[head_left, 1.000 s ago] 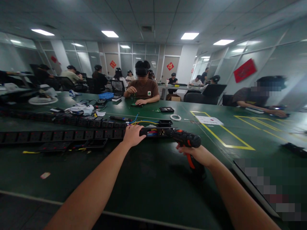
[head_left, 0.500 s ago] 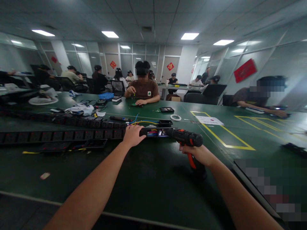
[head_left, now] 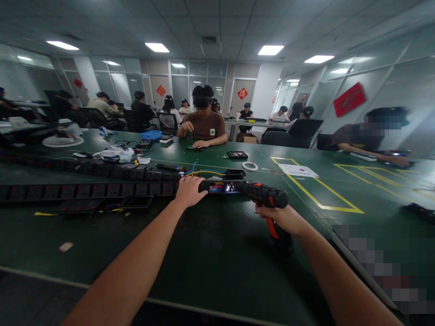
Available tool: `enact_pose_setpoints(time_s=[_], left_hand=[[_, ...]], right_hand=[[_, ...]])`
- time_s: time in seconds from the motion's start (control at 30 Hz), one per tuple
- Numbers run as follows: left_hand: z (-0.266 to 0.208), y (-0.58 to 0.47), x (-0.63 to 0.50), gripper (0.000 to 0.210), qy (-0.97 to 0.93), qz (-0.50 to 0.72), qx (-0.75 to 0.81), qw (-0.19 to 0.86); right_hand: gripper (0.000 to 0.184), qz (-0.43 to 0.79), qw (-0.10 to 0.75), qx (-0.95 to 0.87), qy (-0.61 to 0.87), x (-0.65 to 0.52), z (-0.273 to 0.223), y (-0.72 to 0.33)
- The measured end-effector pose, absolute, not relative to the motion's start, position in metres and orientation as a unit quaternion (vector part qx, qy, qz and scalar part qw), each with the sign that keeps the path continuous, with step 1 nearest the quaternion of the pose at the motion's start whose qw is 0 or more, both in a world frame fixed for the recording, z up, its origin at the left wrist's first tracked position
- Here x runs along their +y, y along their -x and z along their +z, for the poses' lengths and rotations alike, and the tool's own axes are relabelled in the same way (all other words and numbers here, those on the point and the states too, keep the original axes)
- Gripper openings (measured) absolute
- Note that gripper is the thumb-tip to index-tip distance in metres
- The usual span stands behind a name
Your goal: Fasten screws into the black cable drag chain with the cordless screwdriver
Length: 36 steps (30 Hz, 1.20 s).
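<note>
A long black power strip (head_left: 102, 192) with a row of sockets lies across the green table. My left hand (head_left: 190, 191) is closed around its right part, beside an opening where coloured wires (head_left: 216, 187) show. My right hand (head_left: 279, 218) grips a black and orange cordless drill (head_left: 268, 195) by its handle. The drill's front end points left and reaches the right end of the strip, near a small lit part (head_left: 230, 187). The bit's tip is too small to make out. Behind the strip sits a small black housing (head_left: 235, 174) with blue and yellow wires beside it.
A second socket strip (head_left: 115, 171) lies behind, with a plastic bag (head_left: 118, 154) on the far side. A white ring (head_left: 250, 166), a paper sheet (head_left: 298, 170) and yellow tape outlines are to the right. A co-worker (head_left: 203, 122) sits opposite; another person is at the right.
Both hands, the strip and the drill keep nearly the same place. The whole view has shifted very slightly. The co-worker opposite has moved a hand a little.
</note>
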<state>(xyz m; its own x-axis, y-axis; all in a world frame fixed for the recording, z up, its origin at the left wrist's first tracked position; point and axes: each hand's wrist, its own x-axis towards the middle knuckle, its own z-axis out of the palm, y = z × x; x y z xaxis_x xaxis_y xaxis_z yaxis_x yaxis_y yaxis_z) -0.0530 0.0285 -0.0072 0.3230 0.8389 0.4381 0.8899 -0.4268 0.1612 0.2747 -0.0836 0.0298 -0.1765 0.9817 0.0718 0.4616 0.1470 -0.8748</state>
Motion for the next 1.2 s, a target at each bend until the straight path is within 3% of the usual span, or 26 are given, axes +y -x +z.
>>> enact_pose_setpoints(time_s=[0.83,1.2], left_hand=[[-0.0061,0.0525,0.0283,0.051,0.811,-0.226,-0.537,0.05],[-0.0069,0.0533,0.0287,0.053,0.811,-0.217,-0.542,0.05]], right_hand=[[0.024,0.405,0.363,-0.642,0.54,-0.0896,0.0355,-0.268],[0.014,0.355,0.339,-0.68,0.545,-0.0913,0.0384,-0.2663]])
